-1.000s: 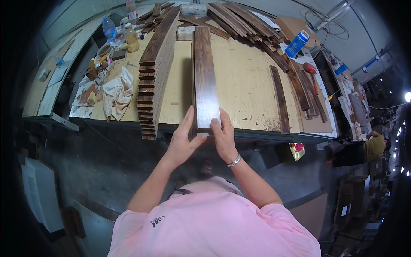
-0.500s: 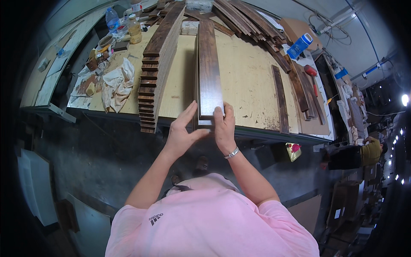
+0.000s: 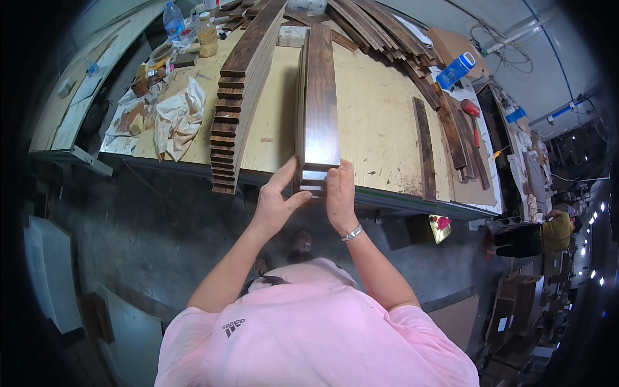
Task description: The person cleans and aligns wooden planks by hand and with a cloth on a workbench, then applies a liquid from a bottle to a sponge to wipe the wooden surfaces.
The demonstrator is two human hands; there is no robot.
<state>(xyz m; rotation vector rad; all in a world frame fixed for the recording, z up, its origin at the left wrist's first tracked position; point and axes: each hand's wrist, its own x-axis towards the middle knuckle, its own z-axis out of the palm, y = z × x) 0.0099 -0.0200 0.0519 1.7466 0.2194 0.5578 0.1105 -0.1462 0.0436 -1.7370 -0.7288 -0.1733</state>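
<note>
Both hands press the near end of a small stack of dark stained boards (image 3: 319, 97): the left hand (image 3: 276, 201) cups its left edge with fingers spread, the right hand (image 3: 340, 193) lies flat against its right edge. The stack lies lengthwise on the pale wooden surface (image 3: 380, 122), its end overhanging the front edge. Since a moment ago the hands have closed in tighter. Left stands a stepped pile of boards (image 3: 238, 97), then a crumpled rag (image 3: 179, 119); right lies a single dark strip (image 3: 423, 148).
</note>
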